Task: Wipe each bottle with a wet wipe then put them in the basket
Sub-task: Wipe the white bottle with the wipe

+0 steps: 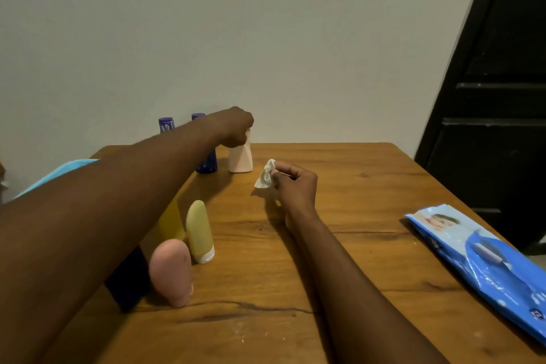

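My left hand (235,127) reaches across the table and is closed over the top of a pale pink bottle (240,160) that stands upright near the far edge. My right hand (294,183) rests on the table to its right, pinching a crumpled white wet wipe (266,176). Two blue-purple bottles (166,124) (207,163) stand at the back, partly hidden by my left arm. Nearer me stand a yellow tube (199,230), a pink tube (172,272), a dark blue bottle (130,284) and a yellow bottle (172,221), the last two mostly hidden under my arm.
A blue pack of wet wipes (484,263) lies at the right edge of the wooden table (354,245). A light blue thing (59,170) shows at the far left behind my arm. A wall stands behind the table and a dark door to the right.
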A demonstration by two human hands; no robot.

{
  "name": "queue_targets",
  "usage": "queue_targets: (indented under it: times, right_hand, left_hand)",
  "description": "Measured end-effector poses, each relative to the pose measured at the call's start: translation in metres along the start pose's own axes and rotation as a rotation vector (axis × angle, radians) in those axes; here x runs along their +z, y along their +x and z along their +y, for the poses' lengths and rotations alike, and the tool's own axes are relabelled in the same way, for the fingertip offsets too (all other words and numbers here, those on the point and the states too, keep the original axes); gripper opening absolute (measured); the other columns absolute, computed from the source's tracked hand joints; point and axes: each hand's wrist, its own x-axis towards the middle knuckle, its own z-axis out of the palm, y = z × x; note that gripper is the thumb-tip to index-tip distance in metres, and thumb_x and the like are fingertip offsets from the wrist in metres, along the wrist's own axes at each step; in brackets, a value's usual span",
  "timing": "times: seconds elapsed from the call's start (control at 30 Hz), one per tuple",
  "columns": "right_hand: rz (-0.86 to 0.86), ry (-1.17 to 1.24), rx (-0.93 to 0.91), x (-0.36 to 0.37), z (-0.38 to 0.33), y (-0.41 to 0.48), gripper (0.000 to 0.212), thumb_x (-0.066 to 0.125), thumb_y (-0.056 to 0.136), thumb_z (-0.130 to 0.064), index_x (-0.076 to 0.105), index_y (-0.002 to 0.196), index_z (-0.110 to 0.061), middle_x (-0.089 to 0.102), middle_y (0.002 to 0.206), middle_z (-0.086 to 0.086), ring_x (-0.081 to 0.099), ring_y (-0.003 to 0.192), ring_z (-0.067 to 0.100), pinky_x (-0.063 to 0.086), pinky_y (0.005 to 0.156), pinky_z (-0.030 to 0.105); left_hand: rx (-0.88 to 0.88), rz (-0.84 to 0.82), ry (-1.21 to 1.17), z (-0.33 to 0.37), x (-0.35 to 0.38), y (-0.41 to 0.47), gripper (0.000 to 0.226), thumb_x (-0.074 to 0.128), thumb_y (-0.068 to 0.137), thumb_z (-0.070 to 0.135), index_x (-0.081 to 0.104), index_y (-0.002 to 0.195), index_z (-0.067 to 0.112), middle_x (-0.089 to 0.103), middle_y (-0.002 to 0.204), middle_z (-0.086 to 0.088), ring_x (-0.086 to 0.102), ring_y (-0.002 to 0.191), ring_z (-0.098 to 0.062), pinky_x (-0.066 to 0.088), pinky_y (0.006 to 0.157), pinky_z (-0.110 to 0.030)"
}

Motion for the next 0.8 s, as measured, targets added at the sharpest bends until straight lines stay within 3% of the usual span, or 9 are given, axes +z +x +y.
queue_targets:
  times: [0.2, 0.3, 0.4, 0.53, 0.67, 0.8]
  right_hand:
    - [-0.017, 0.027, -0.001, -0.009, -0.005, -0.013, 0.025, 0.069, 0.094, -0.004, 0.076, 0.117, -0.012, 0.073, 0.11, 0.002, 0.071, 0.097, 0.016, 0.064, 0.077, 0.03]
    - [0.01, 0.048, -0.001, -0.014, -0.008, -0.018, 0.024, 0.07, 0.093, -0.004, 0.077, 0.115, -0.013, 0.074, 0.112, 0.003, 0.07, 0.101, 0.018, 0.064, 0.084, 0.039]
    - [0.058, 0.03, -0.036, -0.022, -0.014, -0.026, 0.024, 0.07, 0.093, -0.004, 0.076, 0.114, -0.015, 0.073, 0.112, 0.0, 0.069, 0.103, 0.015, 0.062, 0.089, 0.038]
    - [0.093, 0.009, -0.166, -0.035, -0.024, -0.047, 0.023, 0.071, 0.093, -0.007, 0.077, 0.113, -0.016, 0.075, 0.11, -0.002, 0.068, 0.103, 0.014, 0.059, 0.08, 0.024]
    - [0.092, -0.05, -0.272, -0.056, -0.031, -0.078, 0.023, 0.071, 0.093, -0.006, 0.078, 0.113, -0.014, 0.076, 0.109, -0.002, 0.071, 0.102, 0.013, 0.062, 0.09, 0.034]
    - [0.069, -0.094, -0.306, -0.081, -0.031, -0.11, 0.022, 0.07, 0.094, -0.008, 0.078, 0.112, -0.017, 0.074, 0.11, -0.005, 0.069, 0.104, 0.009, 0.06, 0.092, 0.035]
  left_hand:
    - [-0.032, 0.017, -0.028, -0.001, -0.007, -0.01, 0.047, 0.066, 0.095, 0.022, 0.053, 0.14, 0.015, 0.054, 0.138, -0.008, 0.051, 0.123, -0.027, 0.046, 0.104, -0.042]
    - [-0.045, -0.005, -0.101, 0.008, -0.015, -0.02, 0.045, 0.069, 0.092, 0.021, 0.057, 0.135, 0.011, 0.059, 0.132, -0.009, 0.057, 0.115, -0.026, 0.051, 0.098, -0.039]
    - [-0.052, 0.014, -0.185, 0.022, -0.025, -0.036, 0.043, 0.072, 0.09, 0.018, 0.061, 0.13, 0.006, 0.063, 0.125, -0.012, 0.061, 0.108, -0.026, 0.054, 0.092, -0.036]
    - [-0.025, 0.036, -0.29, 0.047, -0.036, -0.067, 0.041, 0.076, 0.087, 0.022, 0.067, 0.122, 0.004, 0.067, 0.118, -0.011, 0.064, 0.102, -0.025, 0.056, 0.084, -0.033]
    - [-0.011, 0.013, -0.455, 0.078, -0.045, -0.104, 0.036, 0.078, 0.085, 0.022, 0.07, 0.115, 0.003, 0.069, 0.111, -0.011, 0.07, 0.092, -0.026, 0.062, 0.078, -0.035]
    - [-0.004, 0.014, -0.602, 0.106, -0.047, -0.14, 0.03, 0.081, 0.083, 0.021, 0.074, 0.107, 0.005, 0.07, 0.107, -0.01, 0.072, 0.081, -0.022, 0.063, 0.064, -0.029]
